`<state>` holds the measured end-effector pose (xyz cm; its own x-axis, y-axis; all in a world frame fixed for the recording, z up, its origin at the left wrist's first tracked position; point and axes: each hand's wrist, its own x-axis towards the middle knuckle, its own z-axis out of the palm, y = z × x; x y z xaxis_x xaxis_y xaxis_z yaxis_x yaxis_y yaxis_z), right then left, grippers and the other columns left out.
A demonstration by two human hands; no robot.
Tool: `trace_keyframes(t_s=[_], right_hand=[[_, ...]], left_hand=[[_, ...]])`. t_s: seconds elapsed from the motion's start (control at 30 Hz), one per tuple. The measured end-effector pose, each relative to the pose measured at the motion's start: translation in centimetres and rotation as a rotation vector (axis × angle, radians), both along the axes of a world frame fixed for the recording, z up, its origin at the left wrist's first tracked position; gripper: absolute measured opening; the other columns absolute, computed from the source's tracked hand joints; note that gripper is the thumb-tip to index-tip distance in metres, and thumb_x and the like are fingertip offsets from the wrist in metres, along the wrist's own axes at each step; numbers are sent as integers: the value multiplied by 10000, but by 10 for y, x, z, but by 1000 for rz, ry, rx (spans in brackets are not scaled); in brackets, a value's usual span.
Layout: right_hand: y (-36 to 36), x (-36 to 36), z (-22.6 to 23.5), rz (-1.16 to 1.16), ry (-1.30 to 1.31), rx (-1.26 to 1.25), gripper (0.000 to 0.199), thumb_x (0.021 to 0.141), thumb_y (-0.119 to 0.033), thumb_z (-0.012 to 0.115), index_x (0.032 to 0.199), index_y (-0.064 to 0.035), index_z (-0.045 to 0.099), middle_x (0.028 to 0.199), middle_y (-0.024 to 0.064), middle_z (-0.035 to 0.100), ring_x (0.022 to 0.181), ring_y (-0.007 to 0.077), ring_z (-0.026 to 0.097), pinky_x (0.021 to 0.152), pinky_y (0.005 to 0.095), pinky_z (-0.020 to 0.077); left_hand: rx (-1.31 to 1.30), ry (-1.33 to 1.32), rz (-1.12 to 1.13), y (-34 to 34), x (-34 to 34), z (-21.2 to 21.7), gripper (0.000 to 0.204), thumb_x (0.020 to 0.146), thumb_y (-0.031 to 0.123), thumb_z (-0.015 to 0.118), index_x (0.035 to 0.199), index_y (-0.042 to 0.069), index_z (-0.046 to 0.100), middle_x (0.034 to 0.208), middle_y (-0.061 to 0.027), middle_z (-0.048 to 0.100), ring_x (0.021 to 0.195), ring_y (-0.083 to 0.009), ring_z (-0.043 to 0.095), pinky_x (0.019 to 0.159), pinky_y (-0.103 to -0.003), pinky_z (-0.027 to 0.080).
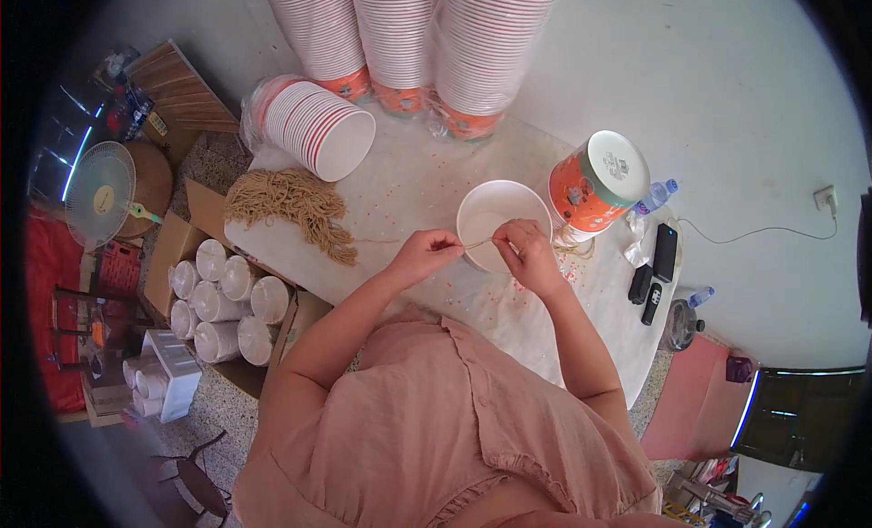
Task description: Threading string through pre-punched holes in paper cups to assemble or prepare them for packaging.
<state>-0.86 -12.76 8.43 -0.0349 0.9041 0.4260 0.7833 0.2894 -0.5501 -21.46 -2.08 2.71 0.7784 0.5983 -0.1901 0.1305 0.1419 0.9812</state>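
Note:
A thin tan string is stretched between my two hands over the near rim of a white paper tub. My left hand pinches one part of it, and my right hand pinches another just to the right. The tub's mouth faces up, and its near wall is partly hidden by my hands. A loose heap of similar tan strings lies on the table to the left, one strand trailing toward my left hand. Right of the white tub, an orange and green paper tub stands bottom up, with string showing beneath it.
Tall stacks of wrapped paper tubs stand at the back of the table. Another stack lies on its side at the left. Black devices and a plastic bottle are at the right. A carton of wrapped white tubs sits at lower left.

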Motion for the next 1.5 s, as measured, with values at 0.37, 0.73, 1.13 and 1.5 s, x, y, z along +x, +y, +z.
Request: trace_keyframes(t_s=[0.37,0.73,1.13,1.5], right_hand=[[1,-10,45,86,-105,60,73,799,-88,655,837,-49,605,827,93,613,818,293,592,813,399,433],[10,-15,38,103,-90,76,83,773,-56,672,819,-48,603,803,83,605,802,285,592,824,391,433],[10,-18,19,95,52,-72,67,786,-91,662,774,-51,609,768,91,614,735,294,594,776,396,436],[13,-10,-14,132,890,-634,138,898,-163,621,849,-35,640,724,-68,518,674,33,436,579,214,354]], left_hand=[[-104,-121,132,-12,15,36,152,913,174,641,1006,54,653,825,57,603,672,-16,477,576,-180,376],[-162,-80,43,-15,13,40,134,918,170,618,968,48,643,775,39,583,613,-34,468,534,-200,377],[57,-86,75,-15,13,24,65,876,87,657,916,43,630,803,43,585,690,-21,501,590,-197,417],[296,-194,142,-16,10,27,42,872,40,644,911,30,632,827,39,593,749,-44,547,666,-206,462]])
